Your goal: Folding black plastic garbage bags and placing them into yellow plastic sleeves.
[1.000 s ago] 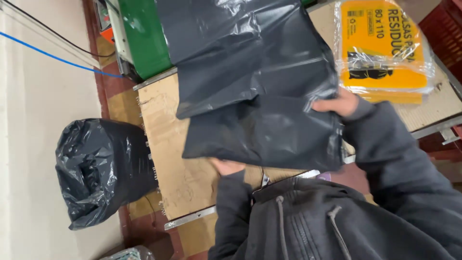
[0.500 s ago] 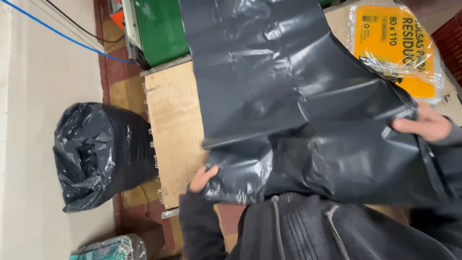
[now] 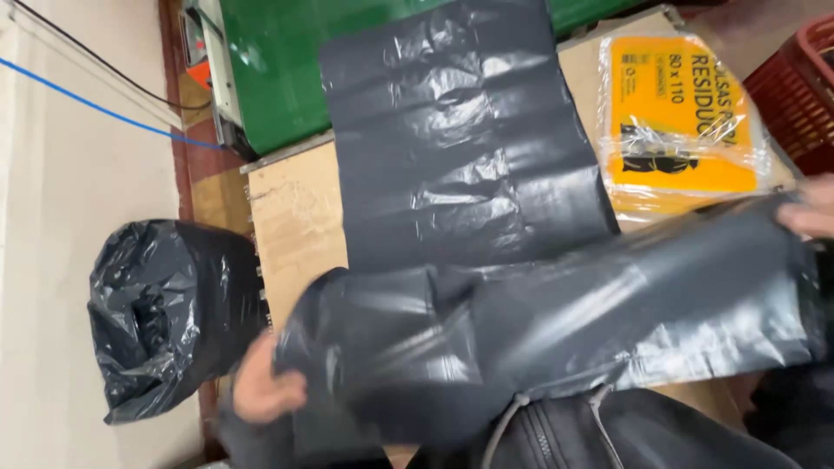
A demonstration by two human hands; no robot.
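Observation:
A large black plastic bag (image 3: pixel 469 174) lies partly unfolded across the wooden table (image 3: pixel 295 234), its far part flat and creased. Its near part is stretched wide in front of my dark jacket. My left hand (image 3: pixel 265 391) grips the bag's left end near the table's front left corner. My right hand (image 3: pixel 808 213) holds the bag's right end at the frame's right edge, only partly in view.
A yellow pack of folded bags in clear wrap (image 3: pixel 682 122) lies on the table's far right. A filled black bag (image 3: pixel 165 313) stands on the floor to the left. A green bin (image 3: pixel 287 69) is behind the table, a red crate (image 3: pixel 799 78) at the right.
My hands have moved apart, pulling the bag's near part out wide. The bag has unfolded further across the table, and the view has shifted.

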